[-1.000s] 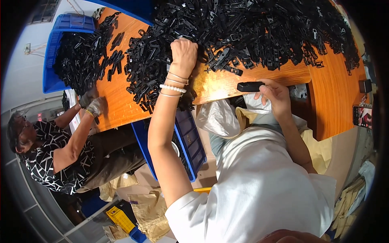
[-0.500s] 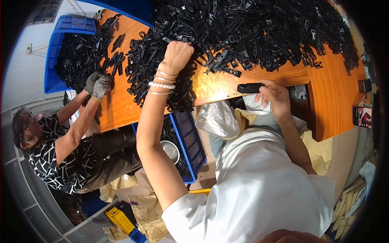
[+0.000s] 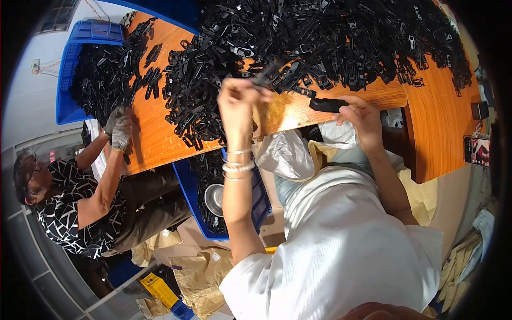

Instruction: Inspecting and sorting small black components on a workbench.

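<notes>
My left hand (image 3: pixel 236 101) is raised above the orange wooden table (image 3: pixel 432 106) and pinches a blurred black plastic part (image 3: pixel 269 73) between its fingers. White bead bracelets sit on that wrist. My right hand (image 3: pixel 358 111) rests at the table's near edge, closed on a stack of black plastic parts (image 3: pixel 326 104). A big heap of the same black plastic parts (image 3: pixel 330 37) covers the table beyond both hands.
A co-worker in a patterned black shirt sits at the left, gloved hands (image 3: pixel 120 128) at the table's edge. Blue crates (image 3: pixel 72 69) hold more black parts; another blue crate (image 3: pixel 192 197) with a metal bowl (image 3: pixel 214 198) stands below. A phone (image 3: pixel 477 150) lies right. A clear bag (image 3: pixel 290 154) lies on my lap.
My left hand has lifted out of the heap toward me with a black part in it. The co-worker's gloved hands dropped back to the table's edge. My right hand has stayed put.
</notes>
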Motion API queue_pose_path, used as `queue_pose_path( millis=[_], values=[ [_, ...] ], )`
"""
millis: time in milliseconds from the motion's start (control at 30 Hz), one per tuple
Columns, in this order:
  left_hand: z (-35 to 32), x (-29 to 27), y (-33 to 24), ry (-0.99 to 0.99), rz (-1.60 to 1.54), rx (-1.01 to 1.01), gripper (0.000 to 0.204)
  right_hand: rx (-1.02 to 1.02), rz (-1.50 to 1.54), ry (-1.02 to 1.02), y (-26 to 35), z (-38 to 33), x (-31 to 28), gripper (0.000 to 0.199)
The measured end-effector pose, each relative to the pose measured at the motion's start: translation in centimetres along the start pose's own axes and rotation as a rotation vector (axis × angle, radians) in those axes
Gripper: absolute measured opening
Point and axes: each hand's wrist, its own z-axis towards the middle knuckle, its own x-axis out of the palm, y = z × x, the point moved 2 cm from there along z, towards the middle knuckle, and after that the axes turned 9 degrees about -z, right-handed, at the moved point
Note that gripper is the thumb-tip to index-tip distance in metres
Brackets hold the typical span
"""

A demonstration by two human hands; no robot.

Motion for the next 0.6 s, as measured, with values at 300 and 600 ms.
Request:
queue_pose_path(
  millis=[300,600],
  values=[
    [-5.0,3.8,1.2,0.475,0.458,-0.082,0.041,-0.191,-0.206,0.115,3.6,-0.4,1.2,0.025],
    [-6.3,4.8,1.0,0.32,0.527,0.036,0.037,-0.509,-0.637,0.14,5.3,-0.5,1.3,0.034]
  ],
)
